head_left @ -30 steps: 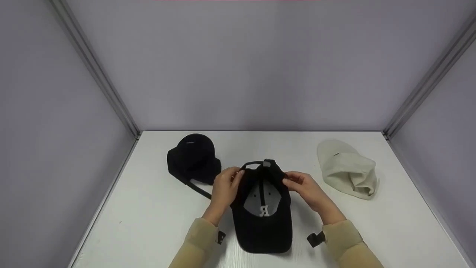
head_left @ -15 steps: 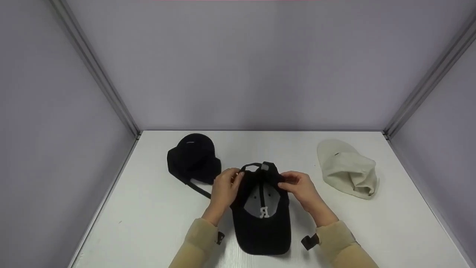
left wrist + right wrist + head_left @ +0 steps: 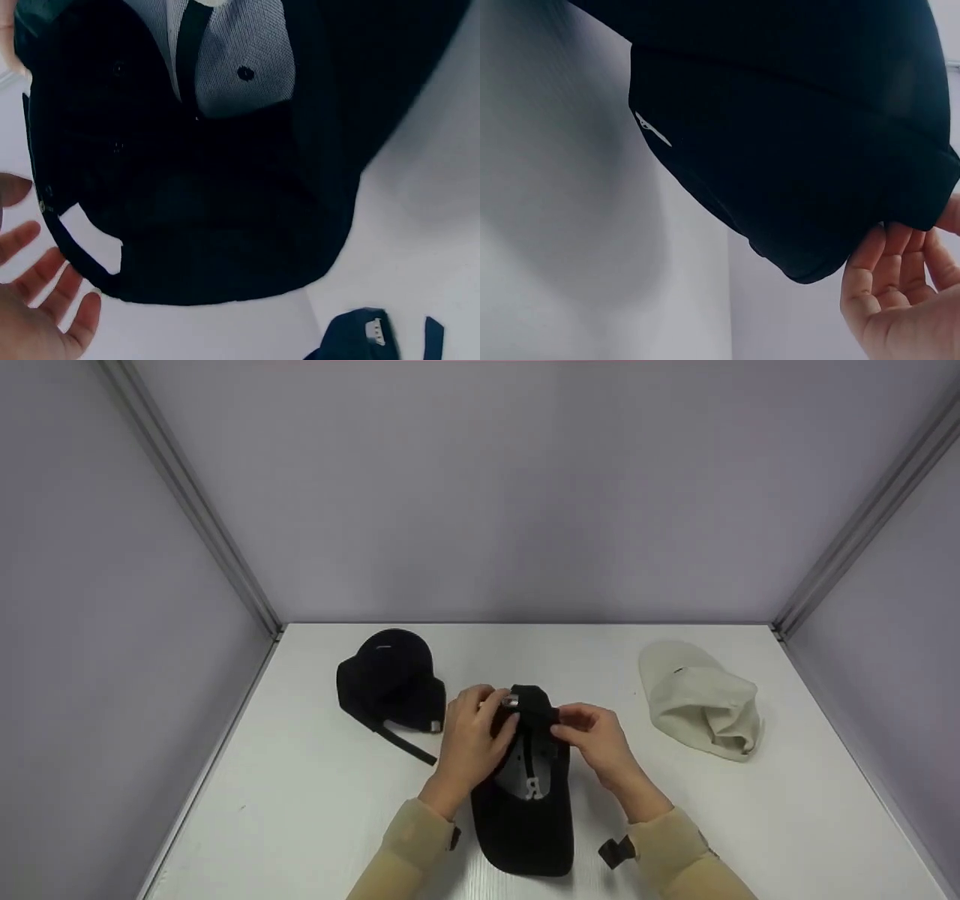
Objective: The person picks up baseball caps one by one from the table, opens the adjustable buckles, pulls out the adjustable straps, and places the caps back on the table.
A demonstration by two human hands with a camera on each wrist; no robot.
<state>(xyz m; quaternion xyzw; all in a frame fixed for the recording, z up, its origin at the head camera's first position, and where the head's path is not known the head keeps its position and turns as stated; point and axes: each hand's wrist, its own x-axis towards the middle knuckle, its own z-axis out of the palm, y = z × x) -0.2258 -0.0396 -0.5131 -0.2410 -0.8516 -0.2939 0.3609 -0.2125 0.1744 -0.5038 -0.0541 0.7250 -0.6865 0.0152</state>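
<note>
A black baseball cap (image 3: 525,836) faces inside-up between my hands, its brim toward me. Its grey lining (image 3: 517,780) carries a white mirrored letter R. My right hand (image 3: 600,735) pinches the rear edge right of the opening; the right wrist view shows thumb and fingers on either side of that fabric. My left hand (image 3: 469,731) is at the back strap, thumb and forefinger apart around a small metal buckle (image 3: 511,701). In the left wrist view, its loosely bent fingers (image 3: 45,285) lie along the strap (image 3: 79,259).
A second black cap (image 3: 394,679) lies at back left, its loose strap (image 3: 405,745) trailing toward my left hand. A cream cap (image 3: 701,701) lies crumpled at back right. Grey panels (image 3: 525,495) enclose the white table (image 3: 300,810) behind and on both sides.
My left hand has let go of the opening's left edge and moved right to the buckle. My right hand has shifted slightly left, and the cap's opening has narrowed.
</note>
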